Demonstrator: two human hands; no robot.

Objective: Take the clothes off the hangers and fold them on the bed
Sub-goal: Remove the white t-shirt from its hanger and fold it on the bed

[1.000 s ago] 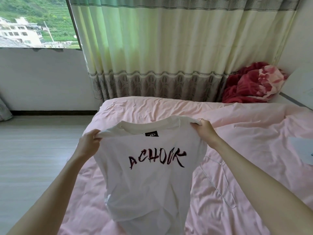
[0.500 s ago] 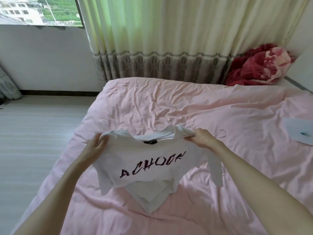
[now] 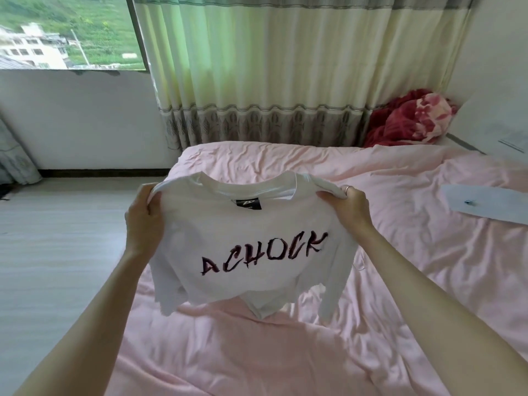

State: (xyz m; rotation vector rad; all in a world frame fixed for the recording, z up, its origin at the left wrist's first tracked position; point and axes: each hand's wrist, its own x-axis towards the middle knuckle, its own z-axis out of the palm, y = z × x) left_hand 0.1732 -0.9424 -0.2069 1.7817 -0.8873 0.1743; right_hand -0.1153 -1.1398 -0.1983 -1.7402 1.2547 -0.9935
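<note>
Above one bed (image 3: pixel 400 281), two hands, left hand (image 3: pixel 143 221); right hand (image 3: pixel 350 208), grip one T-shirt (image 3: pixel 243 232).

A big curtain (image 3: pixel 257 67) hangs at the back. It is pale, with a grey leaf band near the bottom. Left of it is a window (image 3: pixel 65 32) that shows green hills and a white house (image 3: pixel 31 50). Under the window is a white wall (image 3: pixel 80 118). The floor (image 3: pixel 57 238) on the left is light wood. A red and pink blanket (image 3: pixel 411 118) sits bunched up in the far right corner, beside the curtain. A pale flat sheet (image 3: pixel 485 207) lies on the right, with a small dark spot on it.
</note>
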